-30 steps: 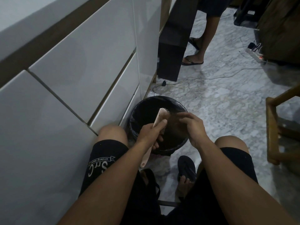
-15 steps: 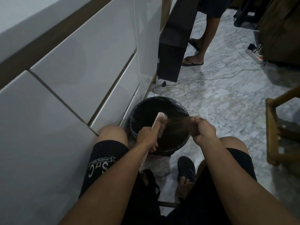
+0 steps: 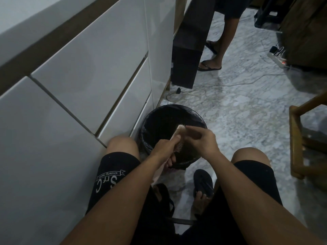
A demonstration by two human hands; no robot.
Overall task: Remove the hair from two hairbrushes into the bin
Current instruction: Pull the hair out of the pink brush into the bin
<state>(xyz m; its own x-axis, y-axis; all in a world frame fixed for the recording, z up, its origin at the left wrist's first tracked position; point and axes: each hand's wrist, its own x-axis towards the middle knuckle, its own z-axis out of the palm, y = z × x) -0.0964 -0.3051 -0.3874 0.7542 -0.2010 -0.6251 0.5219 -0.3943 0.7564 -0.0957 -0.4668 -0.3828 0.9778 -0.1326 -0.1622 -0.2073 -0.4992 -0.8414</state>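
Note:
A pale pink hairbrush (image 3: 177, 132) is held over a round black bin (image 3: 159, 114) lined with a dark bag, between my knees on the floor. My left hand (image 3: 165, 147) grips the brush at the base of its head, thumb along its back, bristles facing right. My right hand (image 3: 200, 139) is against the bristle side, fingers curled and pinching at the top of the brush head. Any hair between those fingers is too dark to make out. The second hairbrush is not in view.
White drawer fronts (image 3: 92, 76) rise close on the left. Another person's legs in sandals (image 3: 212, 66) stand behind a dark cabinet (image 3: 189, 50). Cables (image 3: 230, 84) and a power strip (image 3: 277, 58) lie on the marble floor. A wooden chair frame (image 3: 299, 142) stands right.
My right hand, which had pulled a tuft of hair away to the right, has come back to the brush head and pinches at its top bristles. The left hand keeps the brush over the bin.

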